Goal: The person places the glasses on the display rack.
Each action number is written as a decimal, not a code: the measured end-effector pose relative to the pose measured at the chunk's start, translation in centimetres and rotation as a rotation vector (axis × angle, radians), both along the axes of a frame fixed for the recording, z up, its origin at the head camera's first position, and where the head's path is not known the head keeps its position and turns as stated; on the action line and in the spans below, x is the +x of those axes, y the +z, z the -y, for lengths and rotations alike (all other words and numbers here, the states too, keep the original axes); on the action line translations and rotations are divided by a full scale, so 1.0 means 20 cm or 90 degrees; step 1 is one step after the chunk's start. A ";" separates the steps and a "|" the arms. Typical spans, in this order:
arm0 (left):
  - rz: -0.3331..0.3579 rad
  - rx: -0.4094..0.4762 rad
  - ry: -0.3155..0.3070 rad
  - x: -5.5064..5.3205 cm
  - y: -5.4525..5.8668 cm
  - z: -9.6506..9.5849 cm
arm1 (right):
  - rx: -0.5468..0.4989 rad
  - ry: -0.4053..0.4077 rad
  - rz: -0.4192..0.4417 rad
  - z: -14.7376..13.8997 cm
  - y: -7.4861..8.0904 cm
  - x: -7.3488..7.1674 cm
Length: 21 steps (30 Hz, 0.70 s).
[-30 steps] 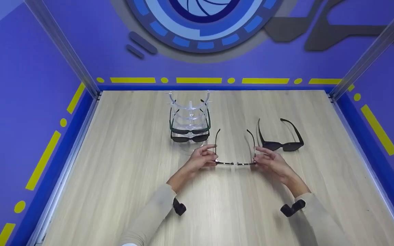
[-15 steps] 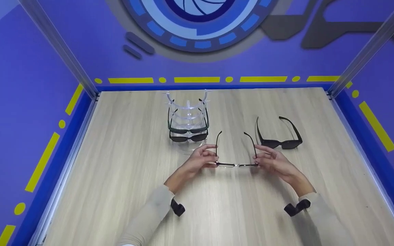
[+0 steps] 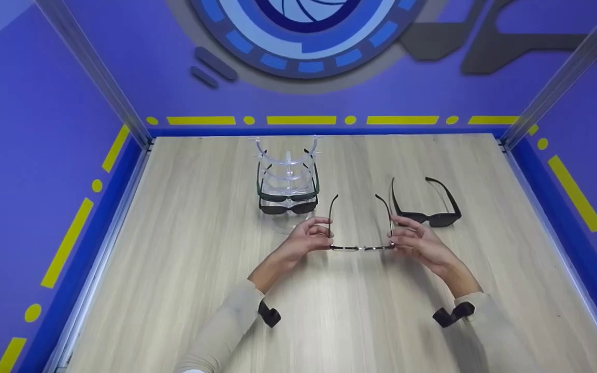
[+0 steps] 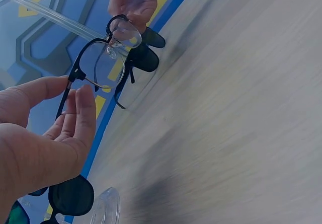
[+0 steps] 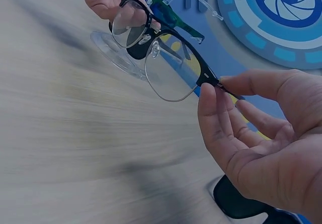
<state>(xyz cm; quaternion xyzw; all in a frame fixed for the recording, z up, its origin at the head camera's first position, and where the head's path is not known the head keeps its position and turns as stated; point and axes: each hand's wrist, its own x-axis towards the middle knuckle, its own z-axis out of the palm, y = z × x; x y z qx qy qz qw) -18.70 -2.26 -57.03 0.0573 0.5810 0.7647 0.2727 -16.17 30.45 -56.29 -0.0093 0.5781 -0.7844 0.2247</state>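
Note:
Between both hands, a pair of clear-lensed eyeglasses (image 3: 345, 248) with a black browline is held above the table, temples unfolded and pointing away from the person. My left hand (image 3: 301, 244) pinches the left temple near its hinge. On the other side my right hand (image 3: 422, 244) pinches the right temple by the hinge. The left wrist view shows the eyeglasses (image 4: 77, 74) between thumb and fingers. In the right wrist view, the hinge end of the eyeglasses (image 5: 205, 78) is pinched, with thin metal rims under the black browline.
A clear plastic display stand (image 3: 289, 160) at the back left carries green-framed sunglasses (image 3: 276, 198) above black sunglasses (image 3: 303, 208). Another pair of black sunglasses (image 3: 441, 220) lies unfolded on the wooden table (image 3: 200, 233), just beyond the right hand. Blue panels (image 3: 86, 93) enclose the table.
Both hands keep their pinch on the eyeglasses. The glasses and hands have shifted slightly to the right, and the frame has tilted a little. The stand and other sunglasses stay put.

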 end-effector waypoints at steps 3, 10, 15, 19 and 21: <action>0.005 0.004 -0.004 0.00 0.00 0.00 | -0.001 0.002 0.001 0.00 0.00 0.00; 0.008 0.000 -0.012 -0.01 0.03 0.01 | 0.034 0.008 -0.006 0.00 0.01 0.00; 0.008 0.005 -0.025 0.00 0.06 0.02 | 0.084 0.011 -0.017 0.00 0.04 0.01; -0.001 -0.001 -0.026 0.00 0.09 0.04 | 0.094 0.015 -0.021 0.01 0.07 0.01; -0.007 -0.005 -0.026 0.00 0.10 0.04 | 0.091 0.016 -0.021 0.01 0.08 0.01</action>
